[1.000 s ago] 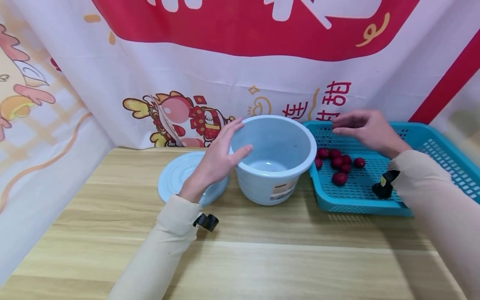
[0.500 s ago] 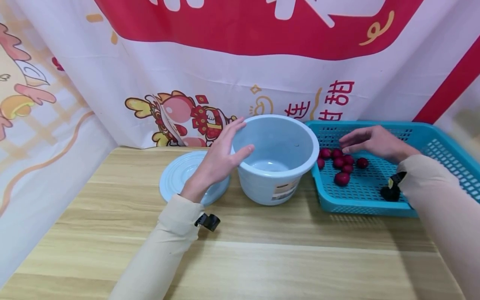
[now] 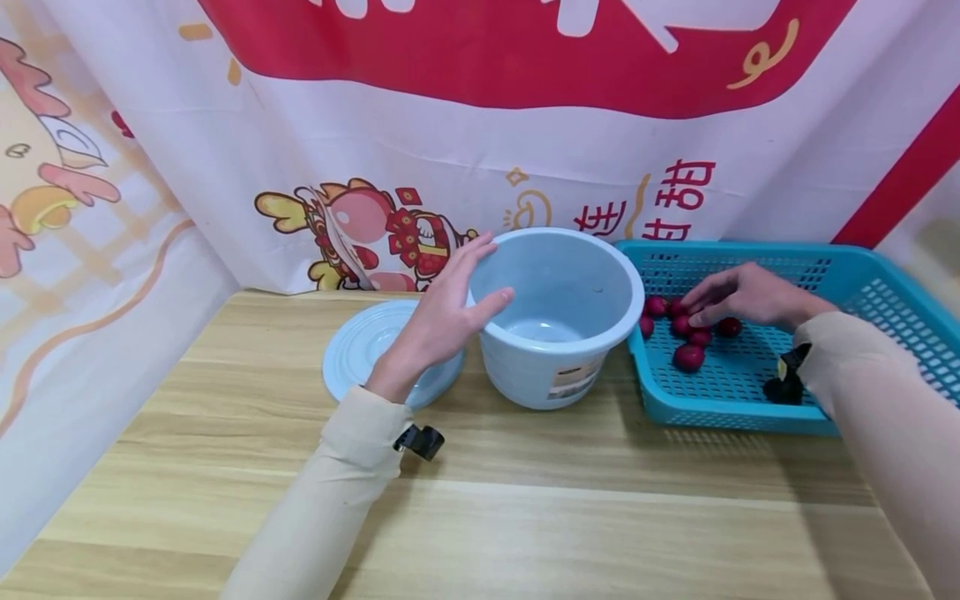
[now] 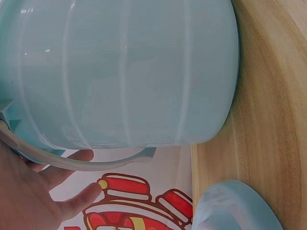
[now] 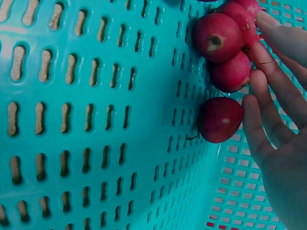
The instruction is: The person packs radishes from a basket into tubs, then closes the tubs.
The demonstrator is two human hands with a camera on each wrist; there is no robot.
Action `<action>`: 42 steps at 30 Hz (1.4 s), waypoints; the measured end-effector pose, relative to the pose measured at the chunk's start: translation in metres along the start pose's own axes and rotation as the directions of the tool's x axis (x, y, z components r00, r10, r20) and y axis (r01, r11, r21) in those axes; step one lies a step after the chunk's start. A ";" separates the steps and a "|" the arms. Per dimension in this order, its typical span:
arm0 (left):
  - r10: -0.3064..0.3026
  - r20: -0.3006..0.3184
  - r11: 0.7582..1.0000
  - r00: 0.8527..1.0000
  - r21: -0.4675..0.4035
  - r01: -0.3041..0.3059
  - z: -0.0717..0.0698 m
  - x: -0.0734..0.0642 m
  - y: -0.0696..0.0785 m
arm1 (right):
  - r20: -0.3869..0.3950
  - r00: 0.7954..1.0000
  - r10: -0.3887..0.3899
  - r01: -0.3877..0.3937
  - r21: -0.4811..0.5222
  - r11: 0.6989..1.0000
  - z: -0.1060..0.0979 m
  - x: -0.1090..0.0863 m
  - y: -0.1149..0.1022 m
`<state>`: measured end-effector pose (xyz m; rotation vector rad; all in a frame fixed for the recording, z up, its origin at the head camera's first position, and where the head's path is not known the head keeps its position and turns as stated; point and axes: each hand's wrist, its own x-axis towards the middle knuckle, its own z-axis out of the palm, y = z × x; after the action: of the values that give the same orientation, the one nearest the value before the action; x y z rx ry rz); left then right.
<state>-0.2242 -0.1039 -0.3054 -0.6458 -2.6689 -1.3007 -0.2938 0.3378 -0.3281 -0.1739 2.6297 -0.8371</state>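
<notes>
My left hand (image 3: 442, 312) rests at the left rim of a light blue plastic bucket (image 3: 536, 367), fingers extended and thumb over the edge. The left wrist view shows this hand (image 4: 29, 191) beside the curved handle (image 4: 72, 163) and the ribbed bucket wall (image 4: 120, 72). My right hand (image 3: 750, 296) is down inside a teal basket (image 3: 720, 412), over a cluster of small red radishes (image 3: 688, 358). In the right wrist view, the fingers of the right hand (image 5: 288, 158) are spread and reach against several radishes (image 5: 217, 38), the thumb touching one at the top.
A round light blue lid (image 3: 360, 350) lies on the wooden table (image 3: 525, 533), left of the bucket and partly under the left forearm. Printed white and red cloth (image 3: 375, 117) hangs behind. The basket stands right against the bucket's side.
My right hand has come down from above the basket to the radishes, its fingers reaching among them. The left hand keeps its place at the bucket. The view has shifted slightly.
</notes>
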 end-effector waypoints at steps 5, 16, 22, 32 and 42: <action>0.001 -0.003 1.000 1.000 -0.002 -0.001 -0.001 0.000 0.002 | 0.009 1.000 -0.008 0.009 -0.053 0.999 0.001 0.002 -0.001; -0.001 -0.005 1.000 1.000 -0.003 0.001 -0.002 0.000 0.002 | 0.001 0.999 -0.037 0.037 -0.137 0.990 0.005 0.006 -0.004; 0.001 -0.005 1.000 1.000 -0.005 -0.001 -0.002 0.000 0.001 | 0.001 0.998 -0.065 0.064 -0.171 0.983 0.005 0.007 -0.005; 0.003 -0.006 1.000 1.000 -0.008 -0.004 -0.002 -0.001 0.002 | 0.009 0.997 -0.081 0.081 -0.195 0.977 0.006 0.006 -0.006; 0.006 -0.008 1.000 1.000 -0.007 -0.006 -0.001 -0.001 0.001 | 0.015 0.995 -0.103 0.104 -0.222 0.969 0.007 0.007 -0.005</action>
<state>-0.2232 -0.1043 -0.3042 -0.6482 -2.6548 -1.3094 -0.2972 0.3281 -0.3329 -0.3745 2.7262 -0.5696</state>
